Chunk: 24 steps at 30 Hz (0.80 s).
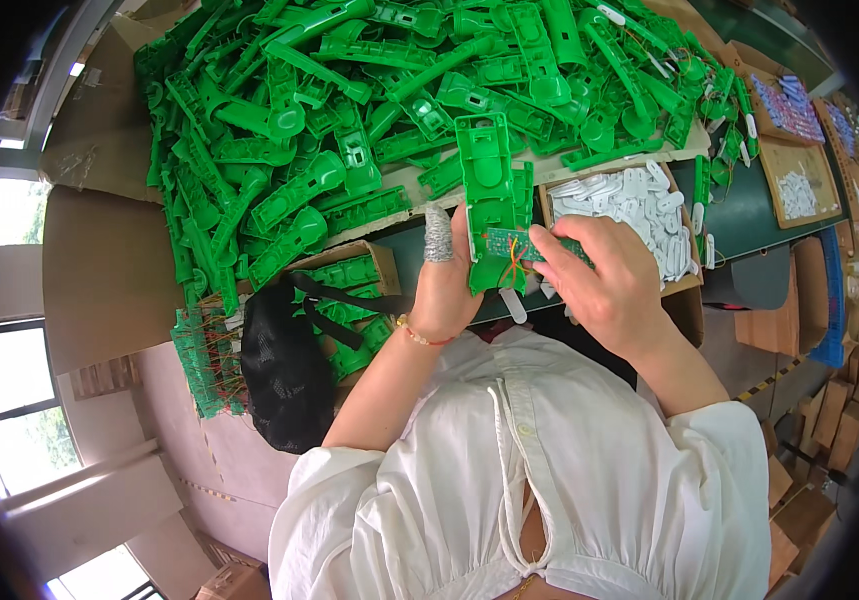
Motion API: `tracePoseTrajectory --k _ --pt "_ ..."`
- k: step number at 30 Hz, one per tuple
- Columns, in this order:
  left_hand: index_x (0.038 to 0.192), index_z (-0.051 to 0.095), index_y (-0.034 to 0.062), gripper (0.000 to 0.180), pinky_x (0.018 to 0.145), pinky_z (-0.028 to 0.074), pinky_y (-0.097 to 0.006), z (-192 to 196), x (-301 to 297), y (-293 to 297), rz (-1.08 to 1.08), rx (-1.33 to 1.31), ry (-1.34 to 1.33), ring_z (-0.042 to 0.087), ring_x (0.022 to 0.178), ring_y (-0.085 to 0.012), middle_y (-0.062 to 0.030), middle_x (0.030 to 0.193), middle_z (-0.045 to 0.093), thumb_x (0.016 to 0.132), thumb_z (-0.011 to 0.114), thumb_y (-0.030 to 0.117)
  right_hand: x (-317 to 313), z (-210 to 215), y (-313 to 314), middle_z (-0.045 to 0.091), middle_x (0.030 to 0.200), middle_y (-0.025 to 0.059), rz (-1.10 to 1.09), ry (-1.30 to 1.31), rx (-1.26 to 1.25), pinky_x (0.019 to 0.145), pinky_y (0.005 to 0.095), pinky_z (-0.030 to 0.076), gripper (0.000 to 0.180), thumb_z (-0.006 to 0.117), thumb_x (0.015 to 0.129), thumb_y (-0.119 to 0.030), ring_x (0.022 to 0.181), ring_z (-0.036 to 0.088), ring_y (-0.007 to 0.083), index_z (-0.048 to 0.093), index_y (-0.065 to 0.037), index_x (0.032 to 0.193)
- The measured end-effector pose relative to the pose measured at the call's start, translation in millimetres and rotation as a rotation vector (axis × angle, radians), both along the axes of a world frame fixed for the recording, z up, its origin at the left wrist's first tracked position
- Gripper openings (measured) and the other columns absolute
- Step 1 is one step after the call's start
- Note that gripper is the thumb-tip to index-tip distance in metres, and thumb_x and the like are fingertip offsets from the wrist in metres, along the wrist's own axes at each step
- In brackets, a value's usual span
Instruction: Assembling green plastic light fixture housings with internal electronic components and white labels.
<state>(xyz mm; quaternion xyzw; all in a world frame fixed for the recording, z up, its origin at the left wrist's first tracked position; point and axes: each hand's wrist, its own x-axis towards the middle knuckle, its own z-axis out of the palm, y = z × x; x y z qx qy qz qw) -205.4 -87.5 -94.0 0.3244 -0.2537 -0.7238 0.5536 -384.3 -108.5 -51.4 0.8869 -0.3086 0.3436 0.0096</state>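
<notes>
My left hand point(446, 275) holds a green plastic shell point(489, 175) upright in front of me, its hollow, ribbed inner side toward me. Silvery tape wraps the thumb of that hand. Between the fingers of my right hand point(604, 275) is a small green circuit board point(509, 243), placed over the lower part of the shell. Thin red and yellow wires point(515, 262) hang from the board. Just below the shell dangles a white plastic piece point(513, 305); I cannot tell what it is fastened to.
A big heap of green shells point(349, 110) fills the far side. White plastic pieces point(639, 205) lie in a carton at right. More circuit boards point(204, 365) are stacked at left beside a black mesh bag point(287, 370). A low carton point(386, 268) holds shells near my left forearm.
</notes>
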Motion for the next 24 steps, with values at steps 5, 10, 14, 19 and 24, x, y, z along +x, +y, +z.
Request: tracePoseTrajectory --k 5,10,14,19,24 --pt "0.134 0.029 0.0087 0.073 0.087 0.044 -0.038 -5 5 3 -0.038 -0.067 -0.084 0.053 0.103 -0.0220 -0.0090 0.119 0.052 0.087 0.021 0.064 11 5 6 0.050 0.087 0.0047 -0.016 0.106 0.007 0.057 0.0306 0.042 0.033 0.071 0.063 -0.008 0.068 0.053 0.0181 0.062 -0.004 0.095" --pt "0.136 0.026 0.0084 0.077 0.091 0.040 -0.036 -4 6 5 -0.069 -0.141 -0.250 0.049 0.108 -0.0186 -0.0062 0.123 0.048 0.085 0.022 0.067 16 8 10 0.051 0.086 0.0045 -0.033 0.114 0.000 0.057 0.0305 0.042 0.032 0.071 0.062 -0.007 0.069 0.053 0.0181 0.063 -0.004 0.093" --pt "0.137 0.024 0.0090 0.081 0.092 0.039 -0.034 1 3 6 -0.082 -0.153 -0.245 0.047 0.111 -0.0182 -0.0061 0.126 0.045 0.083 0.024 0.070 14 8 6 0.049 0.081 0.0051 0.022 0.069 0.065 0.054 0.0290 0.039 0.019 0.061 0.068 -0.008 0.069 0.052 0.0177 0.062 0.000 0.086" --pt "0.137 0.022 0.0091 0.084 0.091 0.040 -0.035 0 4 7 -0.099 -0.150 -0.269 0.047 0.110 -0.0182 -0.0062 0.125 0.046 0.082 0.025 0.071 15 12 3 0.050 0.080 0.0048 0.029 0.064 0.182 0.057 0.0293 0.041 0.022 0.061 0.066 -0.008 0.072 0.053 0.0180 0.062 -0.001 0.087" --pt "0.137 0.023 0.0119 0.075 0.093 0.042 -0.037 -4 7 7 -0.126 -0.165 -0.226 0.044 0.117 -0.0197 -0.0077 0.131 0.041 0.086 0.019 0.066 19 -1 6 0.051 0.078 0.0040 -0.014 -0.030 0.172 0.056 0.0310 0.044 0.020 0.064 0.066 -0.007 0.070 0.055 0.0189 0.063 -0.002 0.085"
